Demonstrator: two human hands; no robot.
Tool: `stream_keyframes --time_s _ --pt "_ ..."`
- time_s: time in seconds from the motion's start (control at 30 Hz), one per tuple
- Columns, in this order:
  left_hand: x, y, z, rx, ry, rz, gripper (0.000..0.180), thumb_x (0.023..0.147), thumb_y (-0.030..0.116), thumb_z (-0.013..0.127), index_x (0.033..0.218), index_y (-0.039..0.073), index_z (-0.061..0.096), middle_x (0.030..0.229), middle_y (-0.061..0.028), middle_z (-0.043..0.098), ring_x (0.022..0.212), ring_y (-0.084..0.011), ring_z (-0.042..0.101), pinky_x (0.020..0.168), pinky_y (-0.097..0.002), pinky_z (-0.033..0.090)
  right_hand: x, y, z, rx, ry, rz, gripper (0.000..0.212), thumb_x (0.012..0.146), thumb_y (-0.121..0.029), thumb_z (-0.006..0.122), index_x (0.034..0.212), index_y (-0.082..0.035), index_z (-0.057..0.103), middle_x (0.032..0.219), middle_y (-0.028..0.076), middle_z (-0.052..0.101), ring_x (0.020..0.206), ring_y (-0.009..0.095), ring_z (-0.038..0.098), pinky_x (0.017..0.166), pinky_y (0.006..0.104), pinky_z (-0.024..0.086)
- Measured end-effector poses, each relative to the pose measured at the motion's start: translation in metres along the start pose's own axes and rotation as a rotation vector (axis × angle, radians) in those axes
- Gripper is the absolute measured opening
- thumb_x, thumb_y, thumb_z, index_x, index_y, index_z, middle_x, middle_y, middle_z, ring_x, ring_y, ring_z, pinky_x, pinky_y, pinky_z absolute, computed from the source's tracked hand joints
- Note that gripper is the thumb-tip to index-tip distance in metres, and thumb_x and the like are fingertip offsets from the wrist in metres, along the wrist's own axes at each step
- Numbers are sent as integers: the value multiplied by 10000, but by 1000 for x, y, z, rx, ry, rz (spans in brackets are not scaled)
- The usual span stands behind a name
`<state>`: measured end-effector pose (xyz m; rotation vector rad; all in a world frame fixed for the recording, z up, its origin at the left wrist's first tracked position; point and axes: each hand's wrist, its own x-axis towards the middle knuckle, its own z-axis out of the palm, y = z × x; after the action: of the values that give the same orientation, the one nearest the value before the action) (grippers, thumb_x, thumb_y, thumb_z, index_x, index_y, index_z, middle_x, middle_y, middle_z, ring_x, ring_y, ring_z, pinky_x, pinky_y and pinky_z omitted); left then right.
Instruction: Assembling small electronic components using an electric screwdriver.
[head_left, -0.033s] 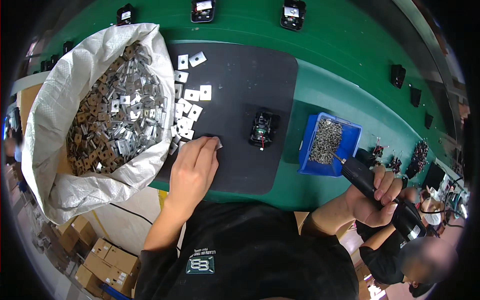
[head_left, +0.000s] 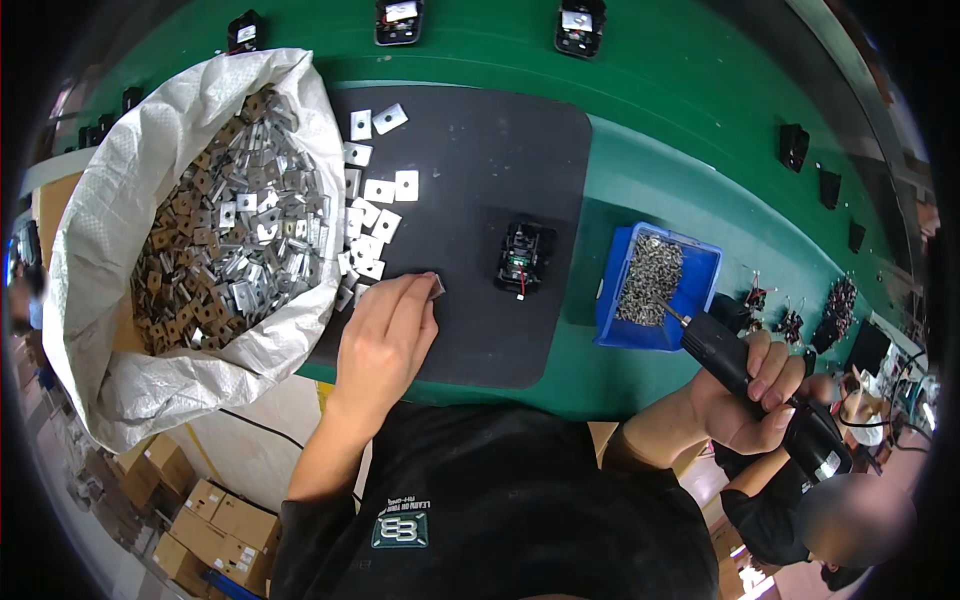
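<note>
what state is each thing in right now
White woven sack: mouth open, holding metal plates
Loose plates: scattered on dark mat
Black housing: open, circuit board exposed
Blue bin: open, partly filled with screws
Electric screwdriver: gripped in right hand, tip over screws
Left hand: closed on one plate

An assembly workshop, shown by its power screwdriver, screws and cartons.

And here the left hand is held palm-down, its fingertips pinched together and pointed forward; across, the right hand is curled tight, right forearm angled outward.
</note>
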<state>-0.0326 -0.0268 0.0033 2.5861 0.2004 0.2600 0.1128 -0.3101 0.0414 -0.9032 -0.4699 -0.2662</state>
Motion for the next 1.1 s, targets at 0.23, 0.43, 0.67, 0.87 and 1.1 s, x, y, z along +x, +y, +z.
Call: stream_keyframes --time_s 0.23,0.43,0.67,0.87,1.1 --pt "12 -5 7 -205 -3 -84 179 770 -25 742 940 4 694 940 -125 682 797 -276 674 714 -340 547 -1 -5 3 4 -22 23 452 845 -126 657 1249 -152 454 733 -32 479 628 86 472 660 255 374" --pt "47 15 11 -381 39 -77 169 748 -18 770 898 9 697 1006 -117 662 864 -255 661 741 -311 535 -1 -6 8 10 -23 27 465 859 -121 653 1275 -156 450 731 -33 476 636 91 476 662 264 381" --pt "67 16 35 -271 20 103 169 740 19 770 873 43 669 1168 -100 660 962 -266 644 897 -384 451 -2 -7 17 9 -10 62 462 864 -140 679 1260 -171 443 721 -35 485 616 99 486 648 271 393" --pt "81 25 36 -230 -61 -36 294 766 23 739 1036 57 626 1042 -70 694 903 -244 656 874 -365 425 1 -8 34 53 -40 79 459 808 -92 663 1214 -146 456 723 -41 512 638 77 498 685 248 402" --pt "72 20 20 -526 41 82 439 720 5 696 1152 -9 620 1144 -189 628 1053 -345 607 958 -391 458 0 -3 49 120 -37 119 441 811 -80 692 1186 -150 470 698 -39 516 616 83 504 663 251 425"
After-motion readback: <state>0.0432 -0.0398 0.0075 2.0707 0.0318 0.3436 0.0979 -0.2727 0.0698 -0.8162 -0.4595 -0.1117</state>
